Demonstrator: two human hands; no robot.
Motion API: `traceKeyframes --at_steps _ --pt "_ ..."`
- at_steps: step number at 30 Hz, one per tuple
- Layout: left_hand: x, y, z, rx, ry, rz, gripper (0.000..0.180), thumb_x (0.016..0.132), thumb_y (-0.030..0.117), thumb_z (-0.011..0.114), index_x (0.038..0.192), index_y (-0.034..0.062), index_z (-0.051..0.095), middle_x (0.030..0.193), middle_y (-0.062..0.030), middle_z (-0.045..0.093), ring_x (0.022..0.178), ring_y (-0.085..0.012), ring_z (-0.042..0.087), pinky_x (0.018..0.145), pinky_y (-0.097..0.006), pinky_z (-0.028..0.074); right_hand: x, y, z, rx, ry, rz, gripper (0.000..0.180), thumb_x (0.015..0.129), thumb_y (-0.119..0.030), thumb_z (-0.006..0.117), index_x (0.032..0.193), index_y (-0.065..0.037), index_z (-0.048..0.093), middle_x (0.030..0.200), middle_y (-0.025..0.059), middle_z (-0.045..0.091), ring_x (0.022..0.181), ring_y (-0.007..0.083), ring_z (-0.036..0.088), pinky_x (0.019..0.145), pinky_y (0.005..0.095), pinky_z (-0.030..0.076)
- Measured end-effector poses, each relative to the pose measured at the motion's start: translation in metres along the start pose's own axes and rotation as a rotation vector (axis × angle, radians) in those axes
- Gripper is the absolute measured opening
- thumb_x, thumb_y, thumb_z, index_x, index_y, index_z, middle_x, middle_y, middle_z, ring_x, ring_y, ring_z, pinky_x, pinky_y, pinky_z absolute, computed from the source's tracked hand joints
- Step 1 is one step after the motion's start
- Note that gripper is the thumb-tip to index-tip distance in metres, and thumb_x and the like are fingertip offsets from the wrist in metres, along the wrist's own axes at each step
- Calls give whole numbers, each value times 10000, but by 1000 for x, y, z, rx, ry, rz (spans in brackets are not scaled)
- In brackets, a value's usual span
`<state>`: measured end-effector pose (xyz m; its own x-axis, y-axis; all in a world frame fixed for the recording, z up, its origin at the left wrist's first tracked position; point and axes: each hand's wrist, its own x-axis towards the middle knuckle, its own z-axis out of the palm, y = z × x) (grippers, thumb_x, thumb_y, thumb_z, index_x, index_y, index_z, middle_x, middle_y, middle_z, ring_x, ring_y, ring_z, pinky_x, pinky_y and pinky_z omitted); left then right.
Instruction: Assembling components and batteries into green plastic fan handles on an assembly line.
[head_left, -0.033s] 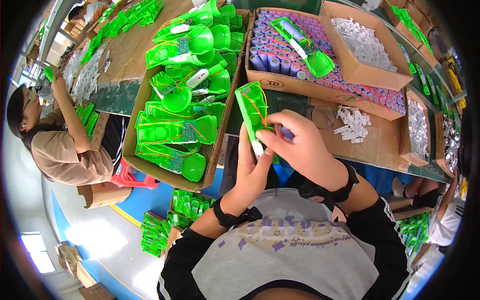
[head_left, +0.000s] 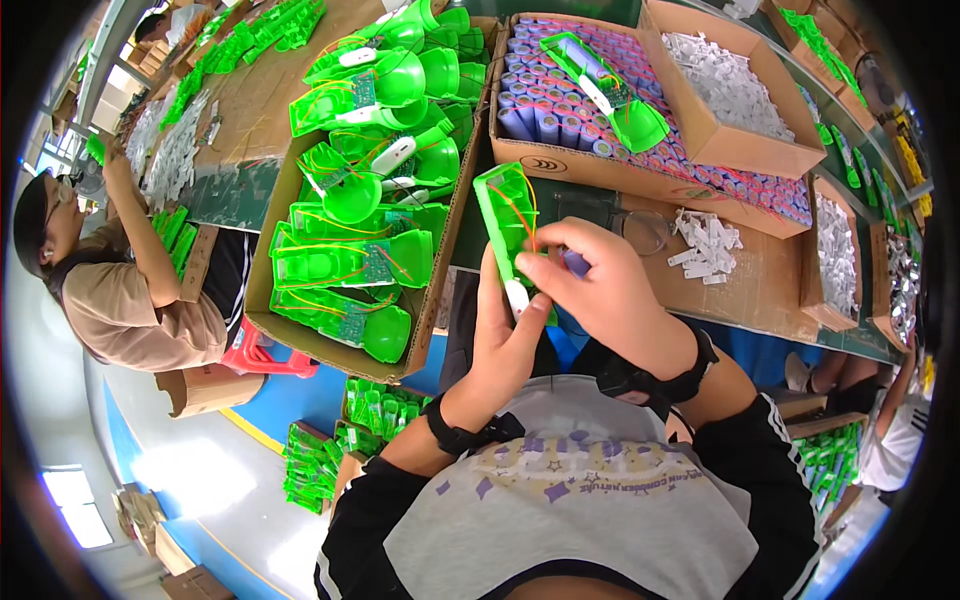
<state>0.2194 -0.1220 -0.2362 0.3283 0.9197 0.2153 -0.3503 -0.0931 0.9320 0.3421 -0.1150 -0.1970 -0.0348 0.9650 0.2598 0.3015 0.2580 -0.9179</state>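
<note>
My left hand (head_left: 503,345) is closed around the lower end of a green plastic flashlight housing (head_left: 500,205). The housing is tilted, its hollow side showing, with thin orange and yellow wires (head_left: 529,205) looping out and a white switch piece (head_left: 516,296) near my left thumb. My right hand (head_left: 600,275) is closed beside it, thumb and index finger pinched at the wires. The end of a purple battery cell (head_left: 576,263) shows between its curled fingers; the rest of the cell is hidden.
At the left stands a carton (head_left: 432,300) of wired green housings. Ahead, a carton (head_left: 570,168) holds purple cells, with another housing (head_left: 640,125) on top. Beside it are a box (head_left: 745,150) of clear pieces and a loose pile (head_left: 706,245). A co-worker (head_left: 130,290) sits at the left.
The upper end of the housing and my right fingertips have shifted very slightly to the right. Both hands keep their grip.
</note>
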Motion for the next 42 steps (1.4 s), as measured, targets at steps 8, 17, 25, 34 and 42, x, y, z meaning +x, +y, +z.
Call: traceKeyframes --at_steps 8,17,25,34,42 --pt "2 -6 -5 53 -51 53 498 874 86 373 1316 14 154 1102 -82 432 904 -139 472 765 -258 399 1 -1 -5 415 51 284 158 798 -147 586 848 -3 546 640 15 511 560 48 466 472 212 372" --pt "12 2 -8 -270 92 -36 430 891 122 396 1279 48 224 1049 -134 497 898 -157 510 778 -288 440 -22 5 22 -287 156 -281 103 707 -38 602 751 -52 510 681 68 488 544 222 513 435 304 405" --pt "13 7 -9 -271 114 -115 460 844 7 412 1270 69 247 1028 -122 507 851 -140 520 740 -264 448 -21 10 23 -466 161 -426 126 669 -44 617 710 -51 498 675 57 487 535 204 523 407 311 400" --pt "15 -3 -4 -254 122 -130 396 852 23 398 1232 49 288 982 -98 513 783 -130 526 669 -272 481 -2 -1 -17 313 -150 -157 356 788 56 364 1138 -6 344 884 62 386 807 116 407 687 277 388" --pt "11 -3 3 -257 39 -120 422 841 0 390 1246 36 277 967 -80 503 777 -126 524 685 -277 476 0 13 6 633 107 -168 277 868 -23 389 1138 -8 330 1158 141 423 967 153 461 881 298 380"
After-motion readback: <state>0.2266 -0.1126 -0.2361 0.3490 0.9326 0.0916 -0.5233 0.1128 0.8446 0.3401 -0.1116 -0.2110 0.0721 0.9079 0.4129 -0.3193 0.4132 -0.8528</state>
